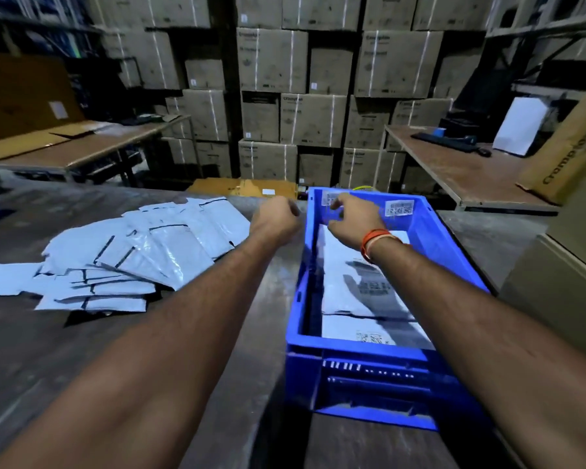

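Note:
A blue plastic crate (352, 343) stands on the grey table (82, 367) and holds white mailer bags (349, 292) with barcode labels. A loose pile of several white mailer bags (142, 252) lies spread on the table to its left. My left hand (278, 214) hovers just left of the crate's far corner, fingers curled into a fist with nothing visible in it. My right hand (352, 214), an orange band at its wrist, is over the far end of the crate with loosely bent fingers near the far wall; I see nothing held in it.
Stacked cardboard boxes (271, 62) fill the back wall. A table at the back right (471, 177) carries a keyboard (444, 142) and a leaning carton (569, 147). Another table at the left (92, 150) holds flattened cardboard. A beige box (555, 282) sits right of the crate.

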A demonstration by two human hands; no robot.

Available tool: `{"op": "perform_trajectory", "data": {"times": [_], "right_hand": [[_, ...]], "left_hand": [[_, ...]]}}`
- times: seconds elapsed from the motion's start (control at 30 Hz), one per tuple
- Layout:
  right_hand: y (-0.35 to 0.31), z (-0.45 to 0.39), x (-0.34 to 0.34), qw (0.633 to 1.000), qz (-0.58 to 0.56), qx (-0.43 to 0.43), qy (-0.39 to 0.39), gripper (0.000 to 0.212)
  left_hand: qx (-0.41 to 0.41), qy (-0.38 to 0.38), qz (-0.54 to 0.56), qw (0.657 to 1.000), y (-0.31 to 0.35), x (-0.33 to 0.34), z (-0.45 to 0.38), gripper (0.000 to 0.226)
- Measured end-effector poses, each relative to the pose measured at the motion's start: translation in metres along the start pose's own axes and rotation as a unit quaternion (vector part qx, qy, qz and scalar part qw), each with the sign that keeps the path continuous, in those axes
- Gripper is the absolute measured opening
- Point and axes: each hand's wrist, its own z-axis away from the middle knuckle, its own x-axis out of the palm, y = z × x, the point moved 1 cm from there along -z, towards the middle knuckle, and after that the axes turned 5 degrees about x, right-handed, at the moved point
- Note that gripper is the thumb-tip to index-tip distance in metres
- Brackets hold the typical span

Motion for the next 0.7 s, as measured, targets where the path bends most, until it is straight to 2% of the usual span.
{"op": "perform_trajectory", "data": {"times": [0.23, 0.33, 0.5, 0.57, 0.7], "right_hand": [[-0.104, -0.028, 0.057, 0.998, 0.024, -0.052, -0.031, 0.035], [-0.145, -0.034, 0.110, 0.995, 0.049, -0.050, -0.075, 0.035], [-0.188, -0.027, 0.225, 0.984, 0.038, -0.022, -0.171, 0.047], [-0.200, -0.020, 0.268, 0.978, 0.044, -0.012, -0.201, 0.059], [-0.210, -0.011, 0.338, 0.968, 0.067, 0.008, -0.241, 0.105]], "left_hand": [[-0.066, 0.017, -0.040, 0.997, -0.125, -0.048, -0.016, 0.044], [-0.082, -0.014, -0.058, 0.995, -0.191, -0.057, -0.023, 0.051], [-0.097, -0.071, -0.069, 0.990, -0.292, -0.059, -0.032, 0.051], [-0.098, -0.089, -0.063, 0.989, -0.323, -0.054, -0.035, 0.047], [-0.068, -0.111, -0.052, 0.990, -0.363, -0.044, -0.039, 0.036]]}}
